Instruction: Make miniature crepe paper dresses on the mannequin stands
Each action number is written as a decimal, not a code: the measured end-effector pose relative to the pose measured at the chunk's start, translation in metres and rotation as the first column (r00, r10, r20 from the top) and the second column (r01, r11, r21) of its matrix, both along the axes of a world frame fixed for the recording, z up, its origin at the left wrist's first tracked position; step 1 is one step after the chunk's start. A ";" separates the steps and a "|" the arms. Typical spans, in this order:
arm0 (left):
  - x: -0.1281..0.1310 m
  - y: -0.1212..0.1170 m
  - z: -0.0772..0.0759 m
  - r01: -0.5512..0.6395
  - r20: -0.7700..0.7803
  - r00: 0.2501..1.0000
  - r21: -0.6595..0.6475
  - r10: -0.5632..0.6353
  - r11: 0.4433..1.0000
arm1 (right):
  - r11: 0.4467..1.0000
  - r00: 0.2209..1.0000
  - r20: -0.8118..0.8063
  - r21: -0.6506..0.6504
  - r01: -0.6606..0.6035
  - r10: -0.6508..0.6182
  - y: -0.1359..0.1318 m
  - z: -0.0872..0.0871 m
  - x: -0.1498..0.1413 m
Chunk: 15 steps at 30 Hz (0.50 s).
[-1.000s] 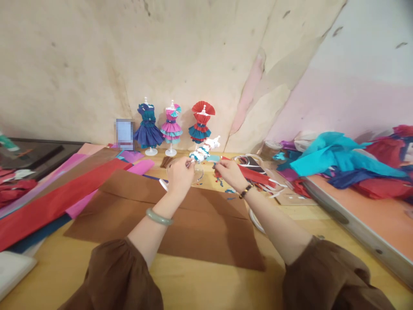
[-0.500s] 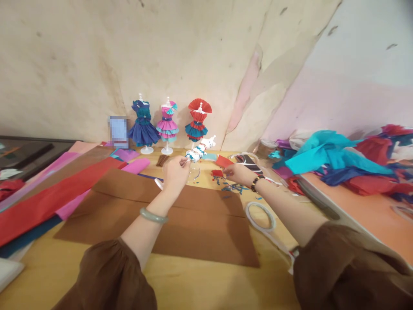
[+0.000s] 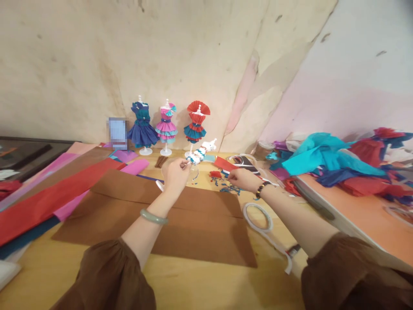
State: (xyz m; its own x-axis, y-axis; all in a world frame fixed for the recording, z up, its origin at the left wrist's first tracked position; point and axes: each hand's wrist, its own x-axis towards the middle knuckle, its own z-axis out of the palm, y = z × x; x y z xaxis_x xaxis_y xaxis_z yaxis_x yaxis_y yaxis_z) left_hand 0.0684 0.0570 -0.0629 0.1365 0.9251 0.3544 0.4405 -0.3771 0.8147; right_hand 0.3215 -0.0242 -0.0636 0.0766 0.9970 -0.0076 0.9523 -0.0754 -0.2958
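Observation:
My left hand (image 3: 176,175) is closed, its fingertips pinching the lower end of a small white mannequin (image 3: 211,145). The mannequin leans over to the right, with white, blue and brownish bits wrapped around its body. Just beyond it stand three mini mannequins in crepe paper dresses: a navy and teal dress (image 3: 143,125), a pink one (image 3: 166,127) and a red and teal one (image 3: 195,125). My right hand (image 3: 244,179) hovers by blue paper scraps (image 3: 226,188) and a red scrap (image 3: 215,174). Its fingers are drawn together; what they hold, if anything, is hidden.
Brown crepe paper (image 3: 193,224) lies in front of me. A roll of white tape (image 3: 245,217) sits right of it. Coloured paper strips (image 3: 64,191) spread at left, while a crumpled paper heap (image 3: 329,155) fills the right. A wall (image 3: 180,51) rises behind.
My right hand has drawn back slightly toward me and to the right, away from the red scrap. My left hand keeps its hold on the tilted mannequin, almost unmoved.

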 end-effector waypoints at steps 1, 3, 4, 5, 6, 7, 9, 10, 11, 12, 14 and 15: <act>0.000 0.000 0.001 0.006 0.016 1.000 -0.008 -0.006 1.000 | 0.999 0.999 -0.006 0.019 0.031 -0.031 0.002 0.002 0.002; 0.000 0.002 0.000 0.024 0.072 0.997 -0.026 -0.022 0.999 | 0.997 0.997 -0.043 0.043 0.062 -0.060 0.004 0.003 0.002; 0.001 0.003 -0.001 0.037 0.118 0.993 -0.035 -0.033 0.999 | 0.997 0.997 -0.061 0.052 0.058 -0.055 0.004 0.003 -0.002; 0.002 0.004 -0.002 0.060 0.176 0.983 -0.048 -0.051 0.997 | 0.998 0.994 -0.104 0.055 0.044 -0.039 0.005 0.003 -0.008; 0.003 0.005 -0.004 0.094 0.247 0.966 -0.067 -0.075 0.993 | 0.999 0.983 -0.185 0.044 0.028 -0.020 0.005 0.003 -0.017; 0.005 0.005 -0.005 0.148 0.331 0.937 -0.093 -0.110 0.985 | 1.000 0.957 -0.289 0.025 0.010 -0.002 0.004 0.003 -0.027; 0.009 0.003 -0.006 0.285 0.508 0.844 -0.157 -0.170 0.945 | 0.998 0.801 -0.598 -0.052 -0.031 -0.006 0.004 0.006 -0.050; 0.011 0.000 -0.006 0.356 0.587 0.787 -0.179 -0.191 0.917 | 0.997 0.713 -0.702 -0.065 -0.052 -0.008 0.004 0.008 -0.061; 0.012 -0.003 -0.005 0.418 0.650 0.732 -0.190 -0.205 0.888 | 0.996 0.646 -0.763 -0.056 -0.070 0.002 0.004 0.011 -0.072; 0.014 -0.006 -0.004 0.468 0.699 0.682 -0.191 -0.215 0.863 | 0.996 0.606 -0.795 -0.024 -0.087 0.033 0.005 0.013 -0.082; 0.016 -0.011 -0.002 0.530 0.762 0.608 -0.177 -0.226 0.830 | 0.994 0.578 -0.811 0.046 -0.099 0.095 0.008 0.016 -0.098; 0.017 -0.013 -0.001 0.543 0.781 0.582 -0.165 -0.228 0.823 | 0.993 0.590 -0.799 0.078 -0.092 0.117 0.010 0.017 -0.104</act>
